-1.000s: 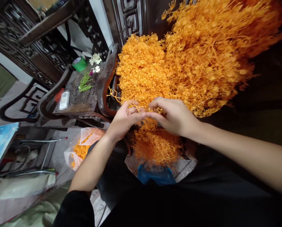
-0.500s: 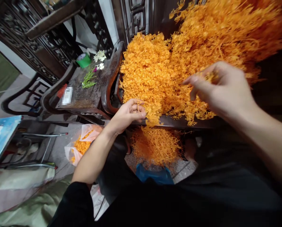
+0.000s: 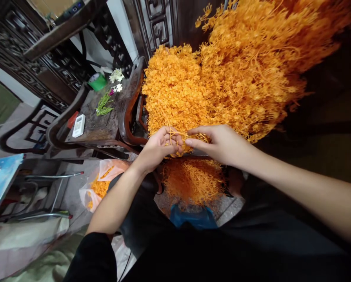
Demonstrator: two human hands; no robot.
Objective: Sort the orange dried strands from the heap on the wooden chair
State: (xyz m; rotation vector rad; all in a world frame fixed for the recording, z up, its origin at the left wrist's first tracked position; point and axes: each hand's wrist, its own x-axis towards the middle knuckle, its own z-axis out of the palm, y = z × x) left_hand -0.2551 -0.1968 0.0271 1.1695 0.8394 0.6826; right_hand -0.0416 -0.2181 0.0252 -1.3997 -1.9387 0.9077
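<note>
Tiled floor [image 3: 230,207]; two hands [image 3: 156,147] [image 3: 224,145] hold sprigs [image 3: 179,133].

**Left hand [image 3: 160,148] and right hand [image 3: 220,145] stand near each other**

The left forearm [image 3: 116,201] rises from a black sleeve [image 3: 91,256]; the left palm faces partly upward and its fingers [image 3: 179,141] bend inward. The bare right forearm [image 3: 293,184] reaches in from the right side. The right thumb [image 3: 200,145] and forefinger [image 3: 199,130] point toward the left hand.
</note>
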